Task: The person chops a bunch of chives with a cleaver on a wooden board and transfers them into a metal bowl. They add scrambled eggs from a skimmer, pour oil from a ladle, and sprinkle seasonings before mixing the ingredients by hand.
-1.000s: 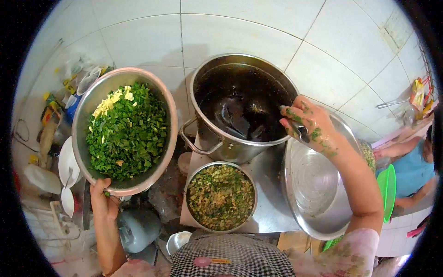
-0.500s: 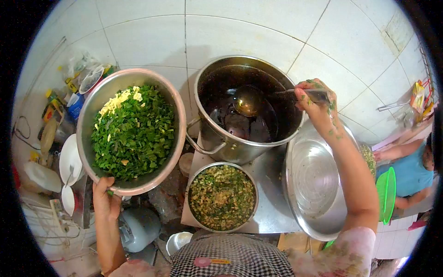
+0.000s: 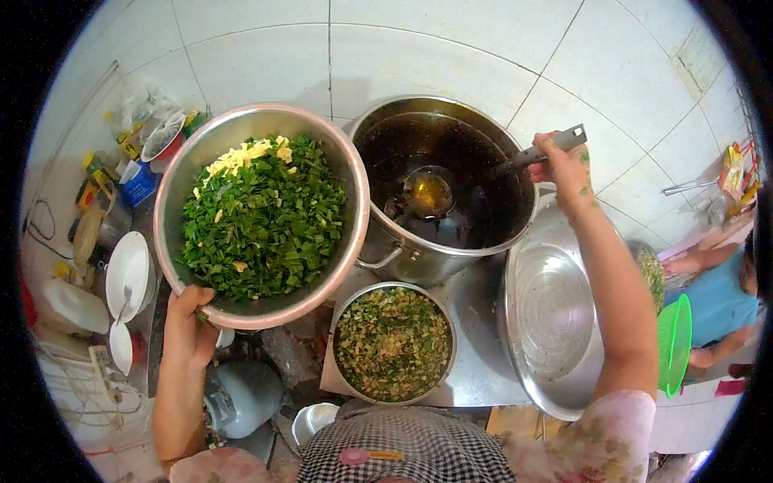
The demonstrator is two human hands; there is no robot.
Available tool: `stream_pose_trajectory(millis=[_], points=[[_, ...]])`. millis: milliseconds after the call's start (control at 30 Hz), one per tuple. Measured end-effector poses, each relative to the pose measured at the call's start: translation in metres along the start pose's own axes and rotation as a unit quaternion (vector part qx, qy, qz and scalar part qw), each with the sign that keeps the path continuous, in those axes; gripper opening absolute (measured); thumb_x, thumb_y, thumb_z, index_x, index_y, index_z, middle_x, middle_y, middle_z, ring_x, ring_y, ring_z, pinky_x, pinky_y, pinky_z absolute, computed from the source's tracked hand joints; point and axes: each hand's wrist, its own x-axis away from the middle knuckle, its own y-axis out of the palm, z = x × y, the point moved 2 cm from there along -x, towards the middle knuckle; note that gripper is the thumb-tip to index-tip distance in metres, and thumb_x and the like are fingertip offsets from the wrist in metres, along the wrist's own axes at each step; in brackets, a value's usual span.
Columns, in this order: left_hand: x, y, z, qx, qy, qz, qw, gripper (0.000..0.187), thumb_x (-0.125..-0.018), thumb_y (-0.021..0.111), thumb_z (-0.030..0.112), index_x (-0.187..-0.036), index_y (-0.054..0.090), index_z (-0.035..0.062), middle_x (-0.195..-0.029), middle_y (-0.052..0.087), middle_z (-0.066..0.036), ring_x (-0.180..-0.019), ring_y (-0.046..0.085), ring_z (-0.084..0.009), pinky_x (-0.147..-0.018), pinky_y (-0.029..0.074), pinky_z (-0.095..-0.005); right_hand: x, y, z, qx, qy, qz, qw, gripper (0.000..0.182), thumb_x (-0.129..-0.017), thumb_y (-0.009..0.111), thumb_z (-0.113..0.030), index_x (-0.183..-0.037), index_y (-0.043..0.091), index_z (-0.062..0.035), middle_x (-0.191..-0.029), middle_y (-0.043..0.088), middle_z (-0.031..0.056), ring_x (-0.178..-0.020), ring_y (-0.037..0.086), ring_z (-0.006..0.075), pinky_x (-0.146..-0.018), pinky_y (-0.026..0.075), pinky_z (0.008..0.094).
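My left hand (image 3: 192, 322) grips the near rim of a large metal bowl (image 3: 360, 233) at the left. Chopped green leaves (image 3: 258, 225) fill it, with pale yellow bits (image 3: 245, 157) at the far side. My right hand (image 3: 564, 167) is closed around the grey handle of a ladle (image 3: 428, 193), whose round head sits in dark liquid (image 3: 475, 217) inside a tall metal pot (image 3: 419, 262). The left bowl's right edge overlaps the pot's left side in view. Below the pot stands a round container of chopped mixture (image 3: 393, 342).
A wide metal basin (image 3: 551, 314) lies right of the pot on the metal table (image 3: 479, 378). A co-worker in blue (image 3: 708, 298) is at the far right, near a green basket (image 3: 675, 346). A gas cylinder (image 3: 245, 398) and white plates (image 3: 127, 274) are at the left.
My left hand and the bowl of greens have moved right and slightly up, closer to the pot. The ladle's handle has tilted and its head has shifted slightly down within the pot.
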Motion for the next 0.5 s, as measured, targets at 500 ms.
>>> stream_pose_trajectory(millis=[500], points=[[-0.009,0.035,0.015,-0.024,-0.035,-0.07,0.997,0.035,-0.071,0.054,0.009,-0.105,0.05,0.0027,-0.103,0.057,-0.009,-0.097,0.056,-0.025,-0.088,0.046,-0.0406,-0.035,-0.086,-0.05,-0.032,0.027,0.087,0.995,0.027,-0.079,0.061,-0.024,-0.087,0.058,0.0019,-0.07,0.058,0.009,-0.055,0.059,0.0132,-0.048,0.055,0.0255]])
